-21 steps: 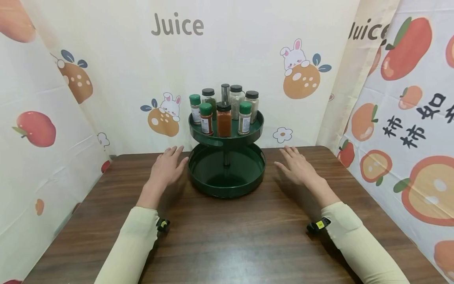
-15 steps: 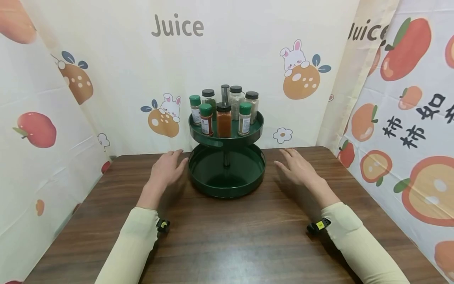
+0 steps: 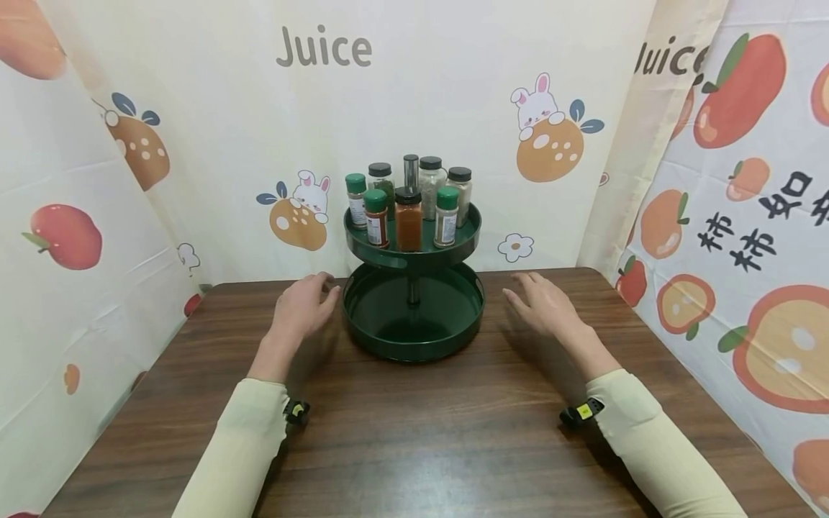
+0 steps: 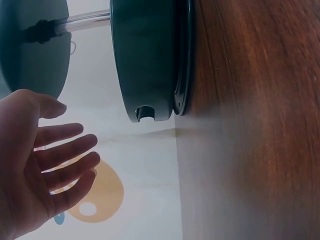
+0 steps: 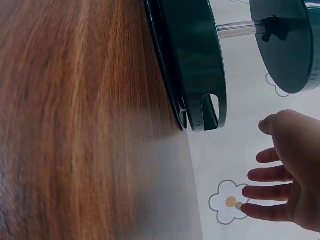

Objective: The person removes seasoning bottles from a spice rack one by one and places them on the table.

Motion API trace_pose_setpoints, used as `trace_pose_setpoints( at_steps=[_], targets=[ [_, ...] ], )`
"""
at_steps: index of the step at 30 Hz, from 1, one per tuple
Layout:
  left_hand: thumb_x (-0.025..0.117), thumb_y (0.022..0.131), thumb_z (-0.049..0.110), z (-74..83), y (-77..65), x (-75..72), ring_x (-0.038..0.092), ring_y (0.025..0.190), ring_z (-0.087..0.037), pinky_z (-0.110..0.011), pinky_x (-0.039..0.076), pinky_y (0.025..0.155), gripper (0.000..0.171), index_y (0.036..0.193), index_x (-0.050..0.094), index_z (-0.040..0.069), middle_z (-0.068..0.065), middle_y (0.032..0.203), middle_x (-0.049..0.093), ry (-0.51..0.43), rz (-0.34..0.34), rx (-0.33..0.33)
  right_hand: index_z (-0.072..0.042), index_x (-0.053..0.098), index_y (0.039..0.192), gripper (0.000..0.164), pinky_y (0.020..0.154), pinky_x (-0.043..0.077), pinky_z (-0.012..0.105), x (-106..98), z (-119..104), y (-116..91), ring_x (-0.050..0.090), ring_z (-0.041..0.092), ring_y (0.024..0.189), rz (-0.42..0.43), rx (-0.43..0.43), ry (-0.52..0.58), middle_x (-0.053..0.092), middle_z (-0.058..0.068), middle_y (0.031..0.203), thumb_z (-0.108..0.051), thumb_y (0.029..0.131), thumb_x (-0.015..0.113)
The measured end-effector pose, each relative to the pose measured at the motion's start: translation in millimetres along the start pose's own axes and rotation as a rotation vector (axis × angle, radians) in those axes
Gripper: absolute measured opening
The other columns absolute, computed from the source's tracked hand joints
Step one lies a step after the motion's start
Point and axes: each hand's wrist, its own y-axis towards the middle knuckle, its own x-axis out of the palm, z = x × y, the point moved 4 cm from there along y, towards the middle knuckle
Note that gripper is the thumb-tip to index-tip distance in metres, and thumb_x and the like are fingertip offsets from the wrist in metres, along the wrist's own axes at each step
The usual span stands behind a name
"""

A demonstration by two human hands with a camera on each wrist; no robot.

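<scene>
A dark green two-tier round rack [image 3: 414, 349] stands at the back of the table. Several spice jars crowd its upper tier, among them an orange-brown jar with a black lid [image 3: 409, 224] and a green-capped jar [image 3: 446, 219]. The lower tier [image 3: 382, 316] holds nothing. To the rack's left is my left hand [image 3: 301, 306], fingers loosely bent and holding nothing. My right hand [image 3: 544, 306] mirrors it on the other side, apart from the rack. In the left wrist view a cut-out handle [image 4: 145, 113] shows in the lower tier's wall; the right wrist view shows another cut-out handle [image 5: 210, 111].
The dark wooden table [image 3: 414, 432] runs back to a printed curtain [image 3: 447, 86] with fruit and rabbits. More printed cloth [image 3: 745, 252] hangs along the right, and also along the left. A clear post [image 4: 87, 21] joins the two tiers.
Fingers of both hands have bent slightly more and lowered a little at the tips. The rack and jars stay where they were.
</scene>
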Motion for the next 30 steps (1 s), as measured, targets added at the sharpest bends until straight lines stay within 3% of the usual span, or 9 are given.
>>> trace_pose_setpoints(
  at_steps=[20,30],
  targets=[
    [0.056,0.099,0.030,3.2,2.4,-0.4,0.064,0.087,-0.028,-0.052,0.055,0.078,0.030,0.114,0.066,0.006,-0.014,0.103,0.072,-0.082,0.006,-0.006,-0.002,0.058,0.128,0.049,0.088,0.049,0.057,-4.5,2.1,1.7,0.059,0.032,0.109,0.019,0.017,0.048,0.062,0.019,0.123,-0.042,0.101,0.050],
    [0.053,0.101,0.034,6.5,3.4,-7.3,0.063,0.091,-0.028,-0.051,0.055,0.083,0.032,0.115,0.066,0.009,-0.013,0.106,0.071,-0.177,-0.020,-0.004,-0.003,0.060,0.123,0.044,0.087,0.050,0.056,-5.7,0.9,2.5,0.061,0.032,0.105,0.021,0.010,0.063,0.066,0.018,0.117,-0.040,0.100,0.054]
  ],
)
